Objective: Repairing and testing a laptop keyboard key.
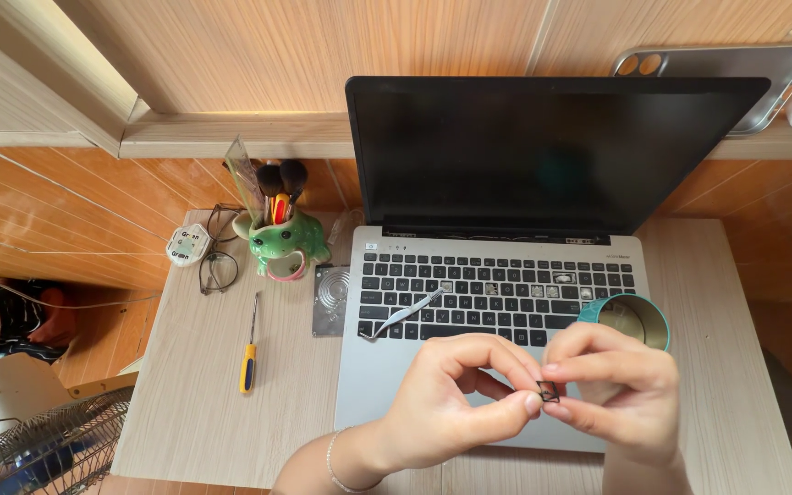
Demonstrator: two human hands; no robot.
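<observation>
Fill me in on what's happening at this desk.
A person's left hand and right hand pinch a small black keycap between them over an open laptop whose keyboard has several keys missing. A teal cup sits on the keyboard, and a yellow-handled screwdriver lies on the desk.

We see a silver laptop (pixel 543 275) with black keys and a dark screen on a pale wood-grain table (pixel 194 403). At far left stand a glossy green frog mug (pixel 288 244) and a yellow-handled screwdriver (pixel 248 346). Right of the keys is a teal cup (pixel 630 316). Near us, fingers pinch a small black key cap (pixel 548 391).
</observation>
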